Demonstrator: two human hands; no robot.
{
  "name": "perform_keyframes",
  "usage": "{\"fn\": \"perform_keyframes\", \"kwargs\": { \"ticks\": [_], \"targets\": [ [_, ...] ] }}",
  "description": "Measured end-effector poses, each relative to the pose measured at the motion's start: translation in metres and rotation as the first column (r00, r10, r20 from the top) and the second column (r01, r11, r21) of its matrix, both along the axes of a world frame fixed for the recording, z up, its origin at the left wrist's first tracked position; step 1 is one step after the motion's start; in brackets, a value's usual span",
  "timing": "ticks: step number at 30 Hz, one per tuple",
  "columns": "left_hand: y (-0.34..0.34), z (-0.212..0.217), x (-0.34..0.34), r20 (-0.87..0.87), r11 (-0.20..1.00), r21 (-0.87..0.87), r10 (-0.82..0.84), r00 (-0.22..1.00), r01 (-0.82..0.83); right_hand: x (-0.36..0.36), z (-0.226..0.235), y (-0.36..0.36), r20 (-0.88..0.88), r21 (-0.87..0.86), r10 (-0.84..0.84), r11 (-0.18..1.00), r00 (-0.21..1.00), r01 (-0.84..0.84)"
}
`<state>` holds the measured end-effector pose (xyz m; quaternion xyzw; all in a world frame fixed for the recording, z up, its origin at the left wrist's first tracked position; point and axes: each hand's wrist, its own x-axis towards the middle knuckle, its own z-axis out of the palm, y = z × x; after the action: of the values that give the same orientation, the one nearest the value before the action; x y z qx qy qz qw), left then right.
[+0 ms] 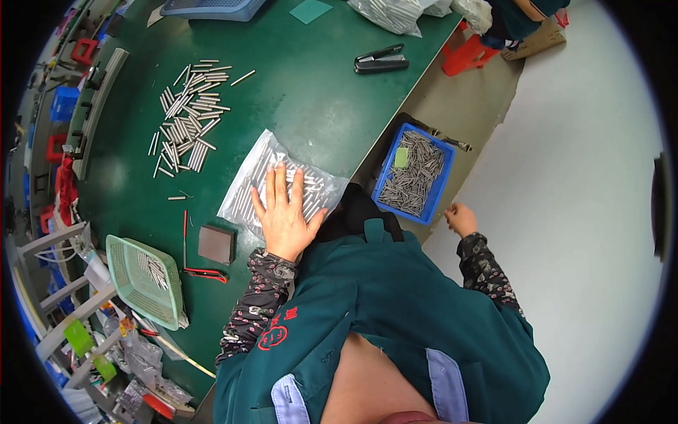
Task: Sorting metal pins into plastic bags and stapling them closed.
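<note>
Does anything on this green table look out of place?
Slightly: one pin lies alone between the pile and the green basket; another strays right of the pile. The other pins are mostly bunched.

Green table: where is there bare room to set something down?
The table is barest between the loose rods, the black stapler and the bagged rods under the left hand; a smaller patch lies between the green basket, red tool and left sleeve. It is crowded at the loose rods and where basket, tool and brown block sit close.
</note>
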<state>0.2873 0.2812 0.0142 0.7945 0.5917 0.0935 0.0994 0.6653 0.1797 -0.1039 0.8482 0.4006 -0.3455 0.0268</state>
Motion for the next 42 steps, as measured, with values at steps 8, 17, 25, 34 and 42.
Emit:
{"fn": "perform_keyframes", "kwargs": {
  "ticks": [8, 17, 25, 34, 42],
  "targets": [
    [-0.002, -0.001, -0.002, 0.009, 1.000, 0.021, 0.023, 1.000, -0.023, -0.053, 0.004, -0.026, -0.304, -0.223, -0.101, 0.974, 0.947, 0.032],
    [-0.004, 0.002, -0.004, 0.044, 0.999, -0.031, 0.038, 0.998, -0.036, -0.113, 0.016, 0.105, 0.014, 0.196, 0.568, 0.805, 0.823, -0.559],
    [-0.003, 0.004, -0.001, 0.044, 0.999, -0.023, 0.029, 0.999, -0.028, -0.171, 0.059, 0.127, -0.188, 0.312, 0.702, 0.706, 0.687, -0.636],
    [0.000, 0.009, 0.001, -0.047, 0.998, -0.063, -0.008, 0.999, 0.005, -0.078, 0.094, 0.140, -0.050, 0.446, 0.549, 0.759, 0.834, -0.474],
    [0.072, 0.060, 0.012, 0.165, 0.990, -0.069, -0.109, 0.980, 0.122, -0.021, 0.192, 0.266, -0.044, 0.722, 0.530, 0.603, 0.847, -0.340]
  ]
}}
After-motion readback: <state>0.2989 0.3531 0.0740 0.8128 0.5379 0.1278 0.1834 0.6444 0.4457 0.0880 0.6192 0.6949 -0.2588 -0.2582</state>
